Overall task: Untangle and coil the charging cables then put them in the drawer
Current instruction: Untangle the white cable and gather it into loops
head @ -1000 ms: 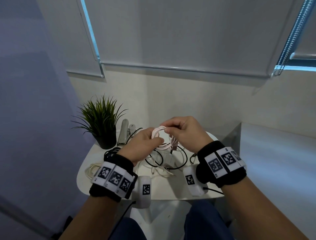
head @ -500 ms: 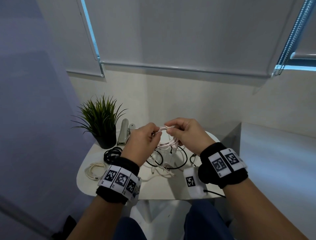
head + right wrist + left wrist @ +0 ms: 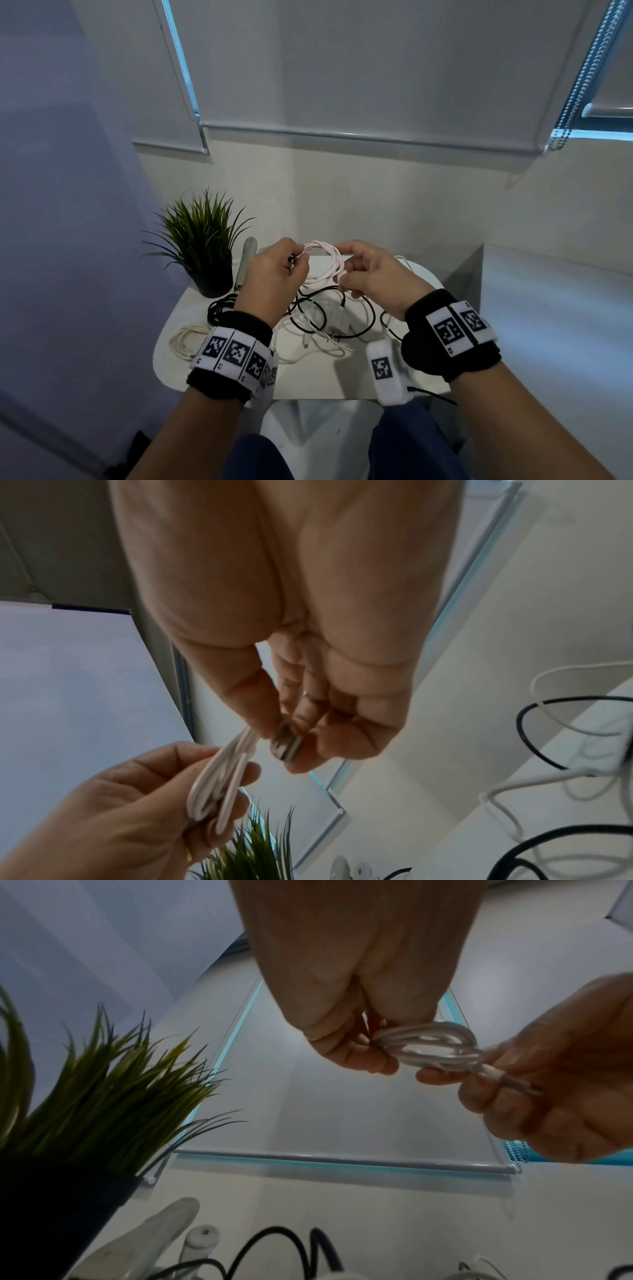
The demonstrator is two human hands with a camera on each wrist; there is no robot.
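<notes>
Pale pink cable [image 3: 322, 263], wound into a small coil, hangs in the air between both hands above the white table [image 3: 342, 380]. From the head view, the left hand [image 3: 270, 277] pinches the coil's left side with curled fingers, and the right hand [image 3: 373, 277] pinches its right side, thumb and fingertips closed on the strands. Under them a tangle of black cables [image 3: 318, 315] and white cables [image 3: 308, 346] covers the middle of the tabletop; a cream coil [image 3: 186, 339] lies near the left edge and a black coil [image 3: 219, 306] just behind it. A potted plant [image 3: 205, 246] stands at the back left corner, close to the left hand. The table's near rim is bare, and to the right there is a gap before a grey ledge [image 3: 555, 308]. No drawer shows in this view.

From the left wrist, the left hand [image 3: 346, 969] grips one end of the coil [image 3: 431, 1045] while the right hand [image 3: 555, 1080] holds the other, with a plug end [image 3: 496, 1077] sticking out between its fingers. The plant [image 3: 103, 1096] crowds the lower left, and the table is cut off at the bottom.

From the right wrist, the right hand [image 3: 301, 642] pinches a metal-tipped connector [image 3: 286, 744], blurred and partly hidden by the thumb. The left hand [image 3: 113, 818] clasps the coil [image 3: 219, 780]. Black and white cables [image 3: 565, 737] loop at the right edge.
</notes>
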